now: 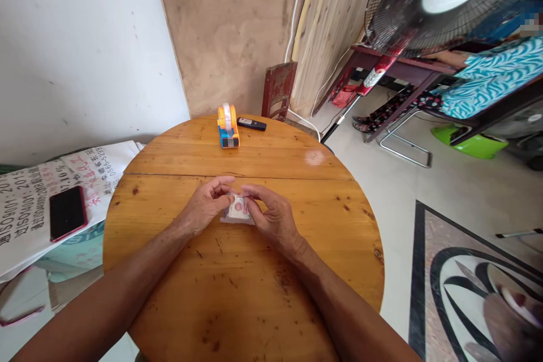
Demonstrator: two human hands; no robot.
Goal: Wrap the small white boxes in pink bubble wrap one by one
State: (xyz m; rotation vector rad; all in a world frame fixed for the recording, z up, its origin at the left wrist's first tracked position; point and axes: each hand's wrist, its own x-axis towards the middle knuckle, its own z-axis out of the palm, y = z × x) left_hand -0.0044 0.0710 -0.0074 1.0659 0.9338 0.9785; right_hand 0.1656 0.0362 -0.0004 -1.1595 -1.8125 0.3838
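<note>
Nearest you, your two bare forearms reach over the round wooden bench (203,271), whose near part carries small dark marks. Your hands meet around the small clear-wrapped packet (238,210), which sits near the middle of the bench with a reddish round print facing up. Your right hand (274,216) pinches the wrapper at the packet's right side; your left hand (207,205) has its thumb at the upper left corner and its forefinger lifted apart, and you cannot tell whether it grips. Off the bench to your left, a phone (68,212) lies on printed white sheets (23,203). Toward the bench's far edge stands an orange and blue tape dispenser (229,127), with a black remote (251,124) just right of it. Beyond are a dark red chair (279,87) and, far right, a standing fan (407,17) and a seated person in a turquoise patterned top (500,73).
</note>
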